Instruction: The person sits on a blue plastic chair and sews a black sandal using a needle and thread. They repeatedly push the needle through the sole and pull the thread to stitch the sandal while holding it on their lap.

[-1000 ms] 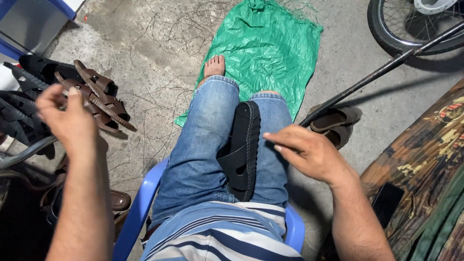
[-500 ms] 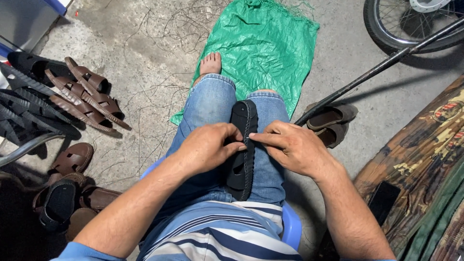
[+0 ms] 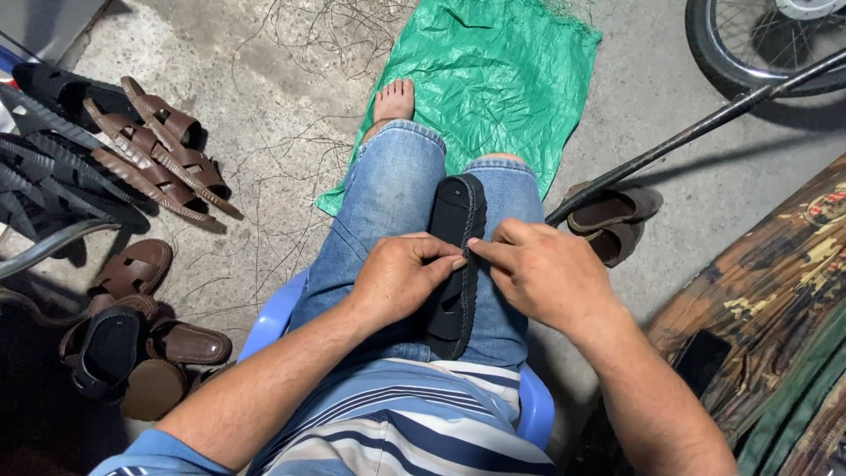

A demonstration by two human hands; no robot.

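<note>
A black sandal [image 3: 456,220] lies on edge between my jeans-clad knees, sole side up. My left hand [image 3: 401,278] grips its left edge near the middle, fingers curled over the sole. My right hand [image 3: 546,273] rests on the right edge, with thumb and forefinger pinching at the stitched rim right where the left fingertips meet it. Whether something thin is held between the fingers cannot be made out. I sit on a blue plastic chair [image 3: 273,317].
Brown sandals [image 3: 159,150] and black soles [image 3: 53,167] lie piled on the concrete at left, more brown sandals [image 3: 132,335] below them. A green plastic sheet [image 3: 485,79] lies ahead. A black rod [image 3: 696,128], a wheel [image 3: 758,44] and a brown sandal pair [image 3: 612,220] are at right.
My left hand came down from the raised position at left onto the sandal and closed on it. My right hand slid onto the sandal's edge to meet it.
</note>
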